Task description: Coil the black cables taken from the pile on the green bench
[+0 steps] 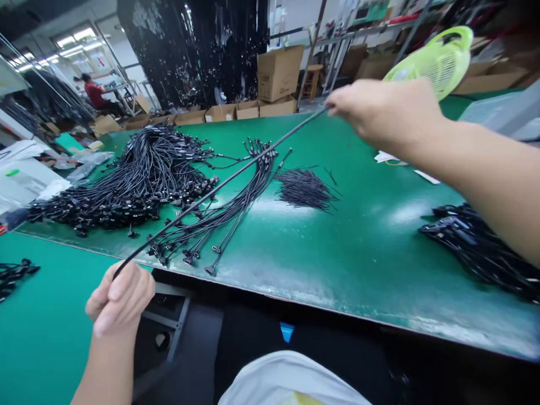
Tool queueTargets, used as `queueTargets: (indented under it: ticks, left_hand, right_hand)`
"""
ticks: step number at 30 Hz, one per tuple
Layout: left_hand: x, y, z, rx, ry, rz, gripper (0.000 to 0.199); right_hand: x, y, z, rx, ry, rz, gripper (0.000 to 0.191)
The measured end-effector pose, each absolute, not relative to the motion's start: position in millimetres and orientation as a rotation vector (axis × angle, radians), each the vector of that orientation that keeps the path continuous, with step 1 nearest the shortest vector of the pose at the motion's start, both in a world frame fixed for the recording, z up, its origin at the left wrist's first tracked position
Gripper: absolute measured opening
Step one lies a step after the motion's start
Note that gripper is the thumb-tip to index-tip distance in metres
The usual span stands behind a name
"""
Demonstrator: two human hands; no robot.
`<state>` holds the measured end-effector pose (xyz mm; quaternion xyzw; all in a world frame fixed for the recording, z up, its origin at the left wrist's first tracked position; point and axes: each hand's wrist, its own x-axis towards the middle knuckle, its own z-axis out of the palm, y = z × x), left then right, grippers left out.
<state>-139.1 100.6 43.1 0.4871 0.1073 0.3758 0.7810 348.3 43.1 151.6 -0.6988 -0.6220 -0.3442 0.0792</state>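
A black cable (236, 175) is stretched taut and slanting between my two hands, above the green table. My left hand (122, 295), at the lower left past the table's near edge, is closed round its lower end. At the upper right my right hand (379, 112) pinches the other end. Beneath the cable lies a small bunch of black cables (240, 202) with connectors at their ends. A big heap of similar cables (147, 169) is to its left. Just right of the bunch is a pile of short thin black strips (306, 188).
Bundled black cables (481, 247) lie on the right of the green table (358, 270). A yellow-green fan (442, 62) stands behind my right hand. Cardboard boxes (278, 73) line the far side. A person (95, 93) in red sits in the background at the left.
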Motion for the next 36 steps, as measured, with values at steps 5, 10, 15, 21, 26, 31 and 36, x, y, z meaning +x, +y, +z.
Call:
queueTargets:
  ticks: [5, 10, 15, 21, 26, 31, 36]
  left_hand:
    - [-66.3, 74.8, 39.9, 1.387, 0.628, 0.834, 0.027]
    - [13.2, 30.7, 21.8, 1.673, 0.444, 0.307, 0.032]
    - [10.7, 37.8, 31.3, 1.075, 0.407, 0.306, 0.03]
    - [-19.6, 64.6, 59.5, 0.939, 0.65, 0.837, 0.031]
    - [-7.6, 65.5, 51.7, 1.037, 0.739, 0.931, 0.026]
    - [35.3, 36.2, 22.9, 1.463, 0.65, 0.793, 0.034]
    - [50.2, 6.9, 12.2, 1.729, 0.41, 0.373, 0.032]
  right_hand:
    - [285.6, -33.0, 72.9, -2.104, -2.406, -0.127, 0.011]
    - [227.8, -74.4, 57.7, -1.684, -2.415, -0.011, 0.027]
    - [293.6, -68.8, 47.0, -1.592, -2.177, -0.004, 0.032]
    - [328.6, -92.4, 9.6, -1.597, -1.894, 0.057, 0.023]
    - [301.7, -108.9, 16.8, -1.706, -1.87, -0.273, 0.031]
    - [240.8, -115.6, 26.0, -1.359, -2.296, -0.395, 0.025]
    - [227.4, -92.4, 35.1, -1.336, -2.129, -0.108, 0.03]
